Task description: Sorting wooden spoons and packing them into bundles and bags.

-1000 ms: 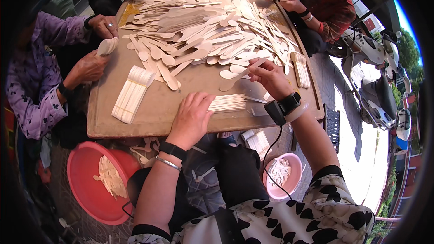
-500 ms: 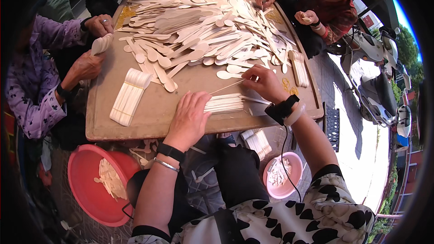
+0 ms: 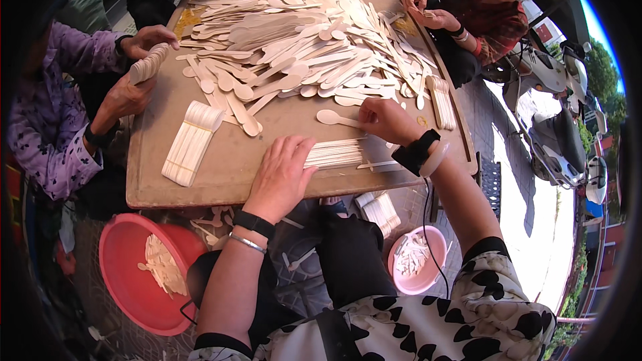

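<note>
Since half a second ago, the right hand point(image 3: 391, 122) has gone from holding a stick edge-on by the stack to the handle of a flat wooden spoon point(image 3: 328, 117), whose round head points left. Its fingers are drawn close together; whether they have closed on the handle, I cannot tell. The left hand point(image 3: 284, 167) holds one end of the stack point(image 3: 336, 153) between forefinger and thumb, on the table point(image 3: 154, 140) near its front edge.

To do this well, keep the left hand's pressure light but even, so the thin pieces stay on edge, and take each spoon by its handle, turning it to match the others.

The spoons are pale, flat wood, with rounded heads and slim handles. They overlap in a loose pile point(image 3: 287, 33); at left, a banded bundle point(image 3: 194, 144) forms a neat block on the smooth brown tabletop.
</note>
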{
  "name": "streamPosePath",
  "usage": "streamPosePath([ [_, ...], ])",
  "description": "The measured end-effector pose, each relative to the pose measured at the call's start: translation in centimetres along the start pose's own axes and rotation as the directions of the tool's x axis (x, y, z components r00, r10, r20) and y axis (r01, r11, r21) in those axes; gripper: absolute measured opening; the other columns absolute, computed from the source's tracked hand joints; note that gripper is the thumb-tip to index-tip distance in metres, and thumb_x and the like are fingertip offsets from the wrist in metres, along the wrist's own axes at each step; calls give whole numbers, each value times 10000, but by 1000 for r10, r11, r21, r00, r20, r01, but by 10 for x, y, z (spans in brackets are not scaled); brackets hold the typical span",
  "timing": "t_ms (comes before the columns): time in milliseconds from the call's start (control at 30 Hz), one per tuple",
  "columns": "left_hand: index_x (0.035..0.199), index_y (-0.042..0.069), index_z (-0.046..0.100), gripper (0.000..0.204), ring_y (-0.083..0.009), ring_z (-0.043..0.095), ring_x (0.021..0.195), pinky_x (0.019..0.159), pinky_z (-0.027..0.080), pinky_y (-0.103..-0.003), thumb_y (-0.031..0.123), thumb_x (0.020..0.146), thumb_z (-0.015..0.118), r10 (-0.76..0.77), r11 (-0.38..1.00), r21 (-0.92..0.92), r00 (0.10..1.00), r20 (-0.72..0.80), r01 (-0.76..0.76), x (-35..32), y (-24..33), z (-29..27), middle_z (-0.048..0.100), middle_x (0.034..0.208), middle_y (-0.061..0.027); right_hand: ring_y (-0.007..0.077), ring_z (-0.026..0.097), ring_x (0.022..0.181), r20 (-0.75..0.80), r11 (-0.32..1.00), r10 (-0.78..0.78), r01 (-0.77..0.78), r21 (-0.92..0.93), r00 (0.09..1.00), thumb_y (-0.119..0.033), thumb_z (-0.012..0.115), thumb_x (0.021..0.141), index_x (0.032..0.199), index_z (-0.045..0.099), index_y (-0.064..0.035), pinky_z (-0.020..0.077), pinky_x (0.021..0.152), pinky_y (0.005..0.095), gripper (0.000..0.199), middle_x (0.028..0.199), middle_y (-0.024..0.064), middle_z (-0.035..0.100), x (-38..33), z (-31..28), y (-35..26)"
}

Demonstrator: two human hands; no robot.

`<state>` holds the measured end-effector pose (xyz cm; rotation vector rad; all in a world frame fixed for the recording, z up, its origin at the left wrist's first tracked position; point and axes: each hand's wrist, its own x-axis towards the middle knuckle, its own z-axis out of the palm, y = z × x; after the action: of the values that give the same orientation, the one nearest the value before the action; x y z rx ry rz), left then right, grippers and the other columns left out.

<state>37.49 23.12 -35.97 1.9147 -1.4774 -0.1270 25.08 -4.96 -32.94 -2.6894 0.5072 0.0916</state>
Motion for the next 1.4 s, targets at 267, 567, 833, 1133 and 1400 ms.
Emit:
streamPosePath([
  [267, 1338, 41, 562, 464, -323, 440, 1411, 1181, 358, -459, 179, 923, 716, 26, 995, 94, 997, -68, -20, 4, 6, 1, 509, 1468, -142, 38, 567, 812, 254, 676, -88, -130, 726, 963, -75, 664, 963, 1131, 728, -13, 452, 696, 205, 190, 938, -32, 674, 5, 4, -20],
  [567, 1317, 29, 566, 445, -327, 459, 1394, 1212, 331, -468, 188, 927, 708, 22, 1000, 14, 1000, -9, -22, 3, -5, 5, 555, 1421, -142, 167, 645, 900, 24, 874, -352, 320, 366, 936, -93, 682, 962, 1115, 741, -29, 514, 799, 288, 176, 982, 61, 691, 2, 18, -34],
  [833, 1409, 40, 530, 531, -341, 514, 1256, 1112, 415, -459, 157, 921, 704, 9, 999, 32, 1000, 9, -10, 2, -2, 2, 561, 1326, -135, 280, 651, 1178, -179, 943, -118, 167, 288, 977, -158, 655, 1013, 1277, 698, -21, 500, 1022, 348, 300, 1262, 152, 684, -32, 17, -27],
  [1133, 1416, 58, 555, 526, -308, 510, 1247, 1121, 364, -473, 181, 926, 700, 30, 989, 143, 1000, 6, -31, 0, -4, 8, 568, 1288, -112, 414, 353, 1498, -243, 938, -70, 147, 313, 967, -320, 530, 1076, 1486, 461, 55, 302, 1227, 422, 560, 1580, 300, 389, -55, 77, -69],
  [1400, 1370, 43, 610, 496, -322, 535, 1184, 1056, 387, -450, 132, 894, 717, 51, 997, 55, 997, -54, -48, 5, -1, 5, 610, 1236, -114, 357, 620, 1013, -521, 972, -82, -48, -231, 849, -114, 713, 835, 1014, 733, -64, 521, 881, 457, 187, 1028, 134, 668, -14, 13, 11],
])
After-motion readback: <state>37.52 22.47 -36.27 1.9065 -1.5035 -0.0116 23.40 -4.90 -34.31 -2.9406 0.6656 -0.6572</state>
